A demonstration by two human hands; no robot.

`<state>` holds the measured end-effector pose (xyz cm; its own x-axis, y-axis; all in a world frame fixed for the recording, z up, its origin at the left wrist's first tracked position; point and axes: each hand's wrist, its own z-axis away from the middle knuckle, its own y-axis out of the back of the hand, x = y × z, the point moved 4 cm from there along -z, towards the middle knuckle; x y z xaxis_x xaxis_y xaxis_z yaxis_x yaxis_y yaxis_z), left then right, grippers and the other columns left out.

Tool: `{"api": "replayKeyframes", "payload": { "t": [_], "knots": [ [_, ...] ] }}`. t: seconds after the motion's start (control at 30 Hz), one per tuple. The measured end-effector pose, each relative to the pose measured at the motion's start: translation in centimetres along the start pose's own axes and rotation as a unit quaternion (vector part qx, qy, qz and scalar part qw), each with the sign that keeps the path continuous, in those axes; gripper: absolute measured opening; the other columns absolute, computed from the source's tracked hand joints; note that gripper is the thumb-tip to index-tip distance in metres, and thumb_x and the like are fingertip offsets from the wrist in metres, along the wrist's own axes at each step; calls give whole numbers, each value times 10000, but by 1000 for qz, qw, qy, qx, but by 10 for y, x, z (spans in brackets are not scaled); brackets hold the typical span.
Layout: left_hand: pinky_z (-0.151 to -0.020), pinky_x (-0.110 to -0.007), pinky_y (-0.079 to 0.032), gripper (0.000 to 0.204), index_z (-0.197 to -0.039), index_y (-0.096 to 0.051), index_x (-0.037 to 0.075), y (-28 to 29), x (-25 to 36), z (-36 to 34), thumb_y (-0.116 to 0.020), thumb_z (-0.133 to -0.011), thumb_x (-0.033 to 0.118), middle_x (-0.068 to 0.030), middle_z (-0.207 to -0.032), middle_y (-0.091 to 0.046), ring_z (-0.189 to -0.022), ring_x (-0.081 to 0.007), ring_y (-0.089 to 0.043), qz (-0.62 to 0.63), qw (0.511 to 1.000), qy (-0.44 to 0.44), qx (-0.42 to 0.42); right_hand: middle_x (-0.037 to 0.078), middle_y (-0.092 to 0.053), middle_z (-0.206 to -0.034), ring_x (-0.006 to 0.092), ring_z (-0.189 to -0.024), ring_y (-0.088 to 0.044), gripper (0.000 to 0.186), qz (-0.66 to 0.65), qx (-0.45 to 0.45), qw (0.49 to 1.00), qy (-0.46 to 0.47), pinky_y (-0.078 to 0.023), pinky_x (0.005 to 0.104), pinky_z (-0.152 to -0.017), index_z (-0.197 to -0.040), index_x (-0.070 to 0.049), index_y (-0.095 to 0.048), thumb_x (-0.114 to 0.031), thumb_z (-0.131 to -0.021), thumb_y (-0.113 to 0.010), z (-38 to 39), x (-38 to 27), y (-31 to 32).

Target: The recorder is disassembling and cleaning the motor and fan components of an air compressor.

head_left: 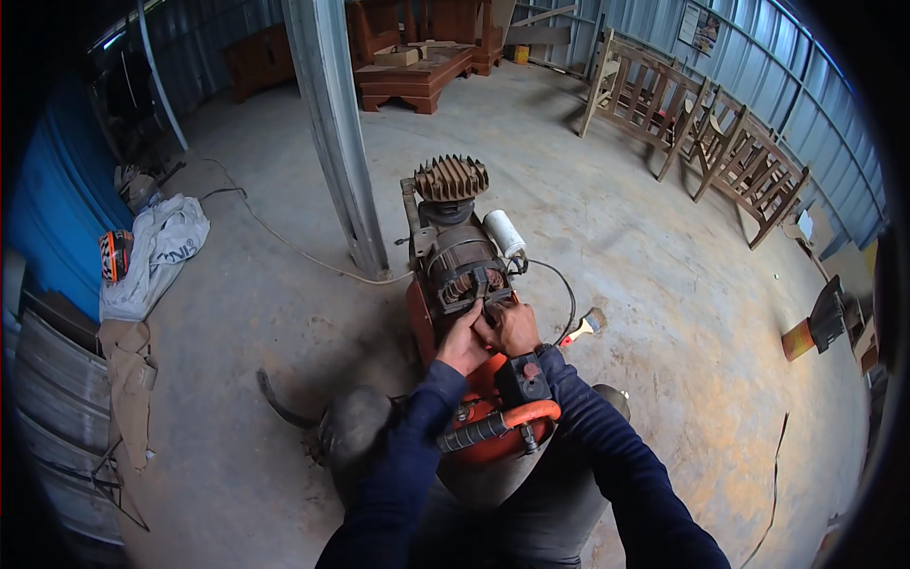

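Observation:
In front of me stands an air compressor with an orange-red tank [423, 321]. On top sit its electric motor [462, 248], with copper windings showing at the near end, and a finned cylinder head [451, 178]. A white cylindrical capacitor [504, 233] is fixed at the motor's right side. My left hand [461, 343] and my right hand [514, 330] meet at the motor's near end, fingers closed together; what they pinch is hidden. Below my right wrist is a black pressure switch box [523, 381] with a red knob. A handle with black grip [471, 433] crosses nearest me.
A paintbrush [586, 326] lies on the concrete floor right of the tank. Behind the compressor rises a steel post [336, 142], with a cable [294, 256] running past its foot. Wooden frames [654, 104] stand far right; a white sack [166, 247] lies left.

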<state>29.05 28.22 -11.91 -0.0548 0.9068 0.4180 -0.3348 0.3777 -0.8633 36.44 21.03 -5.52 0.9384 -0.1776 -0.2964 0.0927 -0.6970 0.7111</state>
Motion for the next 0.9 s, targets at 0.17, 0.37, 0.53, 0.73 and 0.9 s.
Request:
{"api": "replayKeyframes", "payload": {
  "t": [0.17, 0.37, 0.53, 0.73, 0.9],
  "knots": [
    [-881, -406, -459, 292, -1207, -603, 134, -2, -10, 3, -538, -1001, 330, -41, -1147, -651, -1040, -226, -589, 92, 990, -43, -101, 186, -669, -748, 390, -683, -657, 320, -2, -55, 997, -53, -538, 465, -635, -770, -23, -682, -342, -797, -692, -1, 3, 1],
    [-917, -415, -469, 275, -1219, -599, 132, 11, -12, -19, -536, -1004, 291, -41, -1150, -653, -1041, -228, -610, 142, 982, -51, -114, 170, -682, -788, 385, -701, -659, 302, 1, -60, 996, -64, -537, 474, -645, -781, -41, -685, -342, -791, -693, -3, -3, 2],
    [-928, -416, -485, 260, -1214, -605, 126, 29, -9, -33, -563, -989, 250, -50, -1112, -667, -1010, -224, -640, 158, 983, -38, -84, 147, -687, -772, 378, -683, -660, 297, 59, -68, 992, -84, -532, 484, -630, -788, -60, -681, -356, -787, -698, -4, -9, 11],
    [-850, -351, -516, 213, -1180, -608, 124, 22, 7, -23, -586, -969, 140, -54, -1041, -676, -946, -220, -649, 134, 988, -56, -51, 142, -689, -1069, 338, -955, -678, 317, 16, -79, 995, -50, -556, 451, -791, -1057, -59, -688, -276, -827, -679, -22, -36, 37],
    [-851, -355, -532, 186, -1139, -628, 129, 9, -1, -30, -627, -958, 171, -23, -1042, -677, -968, -181, -650, 95, 994, -44, 41, 134, -516, -1436, 312, -1304, -521, 527, 37, -53, 991, 116, -494, 398, -1025, -1326, -61, -585, -74, -804, -655, -44, -19, 41]
  ]
}}
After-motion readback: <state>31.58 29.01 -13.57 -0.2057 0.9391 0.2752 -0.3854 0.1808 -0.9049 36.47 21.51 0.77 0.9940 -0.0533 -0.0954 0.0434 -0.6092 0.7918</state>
